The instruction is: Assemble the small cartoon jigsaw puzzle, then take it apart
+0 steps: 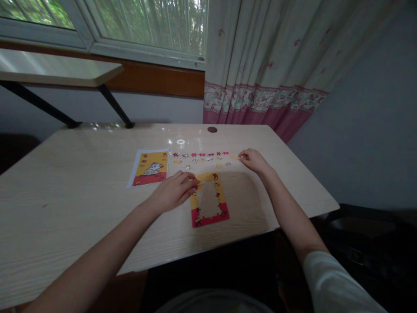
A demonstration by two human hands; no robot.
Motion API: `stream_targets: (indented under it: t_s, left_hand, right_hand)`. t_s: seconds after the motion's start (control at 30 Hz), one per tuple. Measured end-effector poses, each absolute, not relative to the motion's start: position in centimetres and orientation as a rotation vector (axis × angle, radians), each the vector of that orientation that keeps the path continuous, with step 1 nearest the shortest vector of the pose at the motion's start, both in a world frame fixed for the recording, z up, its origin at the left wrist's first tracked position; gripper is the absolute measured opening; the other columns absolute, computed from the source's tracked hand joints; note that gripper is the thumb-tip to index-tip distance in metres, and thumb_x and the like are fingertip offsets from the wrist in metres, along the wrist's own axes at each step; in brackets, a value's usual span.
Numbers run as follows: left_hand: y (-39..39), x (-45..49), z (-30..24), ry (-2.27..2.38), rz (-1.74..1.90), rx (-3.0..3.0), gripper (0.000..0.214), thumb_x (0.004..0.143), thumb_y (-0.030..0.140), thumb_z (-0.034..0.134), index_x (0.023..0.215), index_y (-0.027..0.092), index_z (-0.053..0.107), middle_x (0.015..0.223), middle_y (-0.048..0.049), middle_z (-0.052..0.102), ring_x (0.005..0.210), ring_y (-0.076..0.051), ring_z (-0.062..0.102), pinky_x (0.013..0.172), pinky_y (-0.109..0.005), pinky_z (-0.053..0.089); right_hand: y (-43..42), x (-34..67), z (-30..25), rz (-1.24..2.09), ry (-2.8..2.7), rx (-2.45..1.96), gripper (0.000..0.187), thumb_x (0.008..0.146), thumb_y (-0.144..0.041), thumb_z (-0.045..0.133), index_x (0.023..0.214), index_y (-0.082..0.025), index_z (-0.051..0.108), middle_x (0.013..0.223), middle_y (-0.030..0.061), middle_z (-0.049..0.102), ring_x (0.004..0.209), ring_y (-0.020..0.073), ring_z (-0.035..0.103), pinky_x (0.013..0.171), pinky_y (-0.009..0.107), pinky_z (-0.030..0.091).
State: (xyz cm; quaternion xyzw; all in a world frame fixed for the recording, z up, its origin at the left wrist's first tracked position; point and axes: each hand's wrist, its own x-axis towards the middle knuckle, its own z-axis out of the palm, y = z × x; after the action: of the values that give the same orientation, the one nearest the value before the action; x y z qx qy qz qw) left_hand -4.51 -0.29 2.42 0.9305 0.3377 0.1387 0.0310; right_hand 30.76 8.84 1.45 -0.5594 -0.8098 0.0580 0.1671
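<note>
Left hand [177, 190]: fingers over upper-left edge of red-and-yellow rectangular jigsaw border [223, 208], flat on pale wood-grain tabletop [81, 208]; grip indeterminable. Right hand [254, 160]: fingertips at small yellow jigsaw piece [238, 158]; hold cannot be confirmed.

Left arm [104, 254] outstretched, right fingers [243, 154] curled

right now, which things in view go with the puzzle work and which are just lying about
Part of the job:
- puzzle border, by the left hand
- loose pieces, by the right hand
- likely picture sheet

Just around:
- curtain
- shelf
- window
</note>
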Motion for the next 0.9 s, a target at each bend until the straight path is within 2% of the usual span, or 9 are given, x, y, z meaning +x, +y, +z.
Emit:
stream_targets:
  t_s: [0.23, 0.57, 0.67, 0.8, 0.9]
  left_hand:
    - [-0.2, -4.7, 2.5, 1.050, 0.407, 2.883, 0.030, 0.093, 0.032, 0.037, 0.108, 0.020, 0.060, 0.108, -0.0097, 0.054, 0.099, -0.022, 0.050, 0.079, -0.036, 0.048]
    - [-0.1, -4.8, 2.5, 1.124, 0.445, 2.899, 0.033, 0.093, 0.032, 0.036, 0.113, 0.019, 0.058, 0.111, -0.0109, 0.053, 0.096, -0.023, 0.051, 0.076, -0.037, 0.049]
    - [-0.1, -4.9, 2.6, 1.117, 0.439, 2.899, 0.033, 0.093, 0.032, 0.036, 0.112, 0.018, 0.059, 0.110, -0.0116, 0.053, 0.096, -0.023, 0.051, 0.076, -0.037, 0.049]
    - [-0.2, -4.8, 2.6, 1.128, 0.441, 2.895, 0.032, 0.093, 0.031, 0.036, 0.113, 0.018, 0.058, 0.111, -0.0120, 0.053, 0.097, -0.024, 0.051, 0.076, -0.037, 0.049]
    - [-0.2, -4.9, 2.6, 1.145, 0.427, 2.891, 0.032, 0.093, 0.031, 0.036, 0.112, 0.019, 0.059, 0.111, -0.0112, 0.053, 0.097, -0.023, 0.051, 0.075, -0.037, 0.049]
  right_hand:
    - [8.6, 30.5, 1.5, 0.184, -2.262, -1.619, 0.015, 0.079, -0.024, 0.056, 0.086, -0.014, 0.065, 0.078, 0.0060, 0.060, 0.069, 0.0139, 0.051, 0.066, 0.025, 0.038]
    - [7.5, 29.3, 2.8, 0.200, -2.183, -1.564, 0.009, 0.076, -0.024, 0.062, 0.076, -0.015, 0.063, 0.076, 0.0051, 0.062, 0.071, 0.0150, 0.051, 0.067, 0.025, 0.036]
    - [6.4, 27.1, 3.2, 0.348, -2.103, -1.502, 0.013, 0.076, -0.027, 0.063, 0.079, -0.015, 0.063, 0.072, 0.0030, 0.061, 0.065, 0.0123, 0.050, 0.062, 0.023, 0.035]
    - [4.5, 23.4, 2.6, 0.806, -2.120, -1.312, 0.012, 0.075, -0.026, 0.064, 0.079, -0.015, 0.064, 0.069, 0.0004, 0.061, 0.060, 0.0091, 0.049, 0.057, 0.020, 0.036]
    - [3.4, 21.5, 2.0, 0.972, -2.196, -1.166, 0.010, 0.075, -0.024, 0.064, 0.079, -0.015, 0.066, 0.067, -0.0009, 0.061, 0.058, 0.0075, 0.048, 0.057, 0.019, 0.036]
